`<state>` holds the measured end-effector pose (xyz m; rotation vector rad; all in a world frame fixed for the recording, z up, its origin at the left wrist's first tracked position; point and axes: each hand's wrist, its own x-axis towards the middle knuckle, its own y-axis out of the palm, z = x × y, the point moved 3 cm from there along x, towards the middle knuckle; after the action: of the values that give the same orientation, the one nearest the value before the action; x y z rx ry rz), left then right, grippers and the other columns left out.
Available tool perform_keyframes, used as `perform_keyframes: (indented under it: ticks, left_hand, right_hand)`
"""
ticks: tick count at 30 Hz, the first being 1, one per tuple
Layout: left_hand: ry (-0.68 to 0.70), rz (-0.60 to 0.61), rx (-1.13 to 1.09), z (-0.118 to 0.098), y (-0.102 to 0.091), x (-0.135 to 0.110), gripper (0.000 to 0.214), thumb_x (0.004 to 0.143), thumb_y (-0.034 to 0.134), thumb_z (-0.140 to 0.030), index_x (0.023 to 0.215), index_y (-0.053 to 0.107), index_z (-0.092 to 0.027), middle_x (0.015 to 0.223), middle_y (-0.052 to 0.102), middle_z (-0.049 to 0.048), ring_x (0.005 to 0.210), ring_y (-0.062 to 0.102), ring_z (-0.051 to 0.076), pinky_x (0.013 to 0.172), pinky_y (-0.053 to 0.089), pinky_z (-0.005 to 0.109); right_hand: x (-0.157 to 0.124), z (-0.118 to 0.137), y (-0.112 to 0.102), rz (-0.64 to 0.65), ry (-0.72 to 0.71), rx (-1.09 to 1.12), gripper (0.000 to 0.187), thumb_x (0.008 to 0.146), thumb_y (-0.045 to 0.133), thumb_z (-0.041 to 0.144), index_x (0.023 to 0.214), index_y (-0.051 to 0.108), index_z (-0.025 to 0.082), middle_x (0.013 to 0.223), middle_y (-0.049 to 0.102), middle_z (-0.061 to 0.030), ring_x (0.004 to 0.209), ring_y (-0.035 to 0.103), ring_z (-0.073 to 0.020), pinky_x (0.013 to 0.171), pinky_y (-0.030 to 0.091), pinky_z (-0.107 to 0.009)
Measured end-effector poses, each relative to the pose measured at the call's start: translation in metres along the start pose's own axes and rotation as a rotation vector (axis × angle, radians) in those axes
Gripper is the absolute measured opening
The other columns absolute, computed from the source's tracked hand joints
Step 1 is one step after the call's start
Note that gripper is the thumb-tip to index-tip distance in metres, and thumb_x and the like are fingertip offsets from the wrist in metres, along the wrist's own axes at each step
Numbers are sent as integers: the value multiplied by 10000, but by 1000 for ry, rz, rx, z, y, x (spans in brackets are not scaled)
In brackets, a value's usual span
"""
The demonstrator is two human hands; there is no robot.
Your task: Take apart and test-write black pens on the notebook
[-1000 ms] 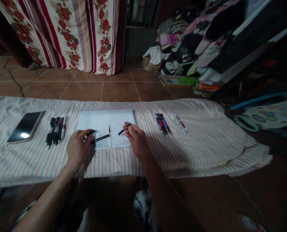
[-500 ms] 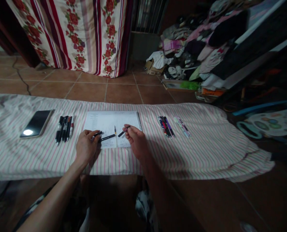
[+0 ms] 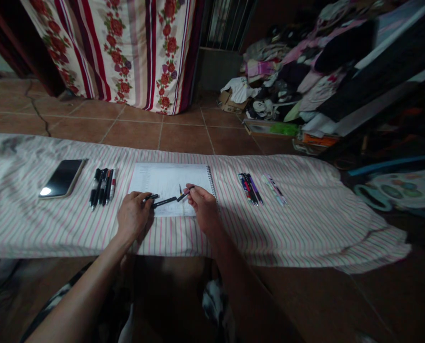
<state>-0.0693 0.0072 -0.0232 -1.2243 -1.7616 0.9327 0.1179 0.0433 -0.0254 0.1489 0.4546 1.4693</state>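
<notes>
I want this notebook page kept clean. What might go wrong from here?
The black pen in the left hand and the short dark piece in the right hand meet above the notebook, so ink may smear the page.
The thin loose piece lying on the page could roll off onto the striped cloth and be hard to spot in dim light.

No text can be read. Faint rows of handwriting are seen on the open notebook (image 3: 169, 181), but they are too small and dim to be made out. A pale mark, perhaps print, is seen on the barrel of the black pen (image 3: 165, 202) at the left hand (image 3: 134, 216); it is blurred past reading. Any marking on the dark pen (image 3: 184, 194) pinched in the right hand (image 3: 207, 212) is too small to tell.
</notes>
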Motion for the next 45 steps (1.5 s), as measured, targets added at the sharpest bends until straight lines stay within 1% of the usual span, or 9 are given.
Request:
perform_keyframes:
  ticks: [7, 13, 18, 23, 27, 30, 33, 40, 45]
  left_hand:
    - [47, -7, -9, 3, 5, 1, 292, 816, 467, -294, 989, 667, -171, 937, 616, 70, 899, 553, 223, 793, 447, 323]
    - [75, -10, -24, 4, 4, -1, 309, 817, 457, -303, 1000, 659, -157, 957, 615, 81, 900, 560, 226, 803, 450, 329]
    - [78, -12, -10, 0, -1, -4, 338, 844, 388, -296, 1008, 653, -162, 970, 617, 84, 919, 555, 224, 812, 449, 331]
    - [80, -98, 5, -5, -7, -7, 335, 855, 385, -321, 992, 655, -178, 988, 607, 80, 937, 543, 227, 822, 442, 343]
    - [161, -152, 2, -14, -9, -12, 305, 856, 409, -304, 996, 652, -186, 1005, 596, 79, 946, 531, 222, 831, 437, 340]
    - [248, -131, -22, -24, -5, -17, 290, 855, 421, -283, 1003, 647, -179, 989, 596, 81, 934, 529, 214, 804, 449, 322]
    - [280, -96, -12, -30, -1, -21, 277, 844, 438, -265, 1014, 641, -183, 983, 596, 79, 924, 526, 219, 778, 457, 317]
    - [254, -50, -36, -33, 5, -24, 271, 834, 441, -248, 1019, 635, -208, 990, 598, 72, 925, 539, 212, 761, 465, 312]
    - [228, 47, -67, -50, 9, -30, 275, 847, 425, -267, 1015, 635, -214, 998, 603, 53, 899, 570, 185, 705, 456, 270]
  right_hand:
    - [5, -6, -9, -81, 16, -32, 241, 631, 644, 301, 830, 669, 167, 778, 668, -21, 598, 532, -69, 564, 432, -200]
    - [4, -6, -13, -99, 19, -33, 271, 620, 655, 310, 845, 665, 160, 791, 672, -27, 617, 547, -71, 580, 445, -201]
    - [4, -5, -19, -94, 10, -54, 287, 632, 650, 322, 870, 663, 161, 821, 675, -37, 655, 569, -83, 602, 450, -210]
    - [1, -2, -25, -93, 3, -68, 286, 647, 642, 319, 890, 665, 170, 859, 676, -42, 702, 594, -102, 640, 461, -232]
    - [-1, 1, -28, -77, -10, -66, 286, 652, 642, 320, 897, 665, 175, 873, 680, -44, 736, 603, -112, 664, 463, -240]
    - [-2, 2, -28, -76, -10, -79, 285, 662, 632, 321, 909, 660, 182, 872, 685, -41, 734, 603, -106, 647, 452, -227]
    - [-1, 3, -28, -87, -11, -82, 289, 662, 627, 310, 919, 655, 181, 855, 688, -40, 705, 596, -99, 620, 440, -217]
    - [-1, 4, -30, -120, -20, -87, 289, 647, 635, 314, 901, 662, 177, 854, 685, -44, 685, 586, -105, 594, 431, -217]
    - [0, 5, -30, -154, -33, -75, 295, 634, 646, 320, 888, 662, 171, 845, 683, -43, 653, 562, -94, 574, 414, -210]
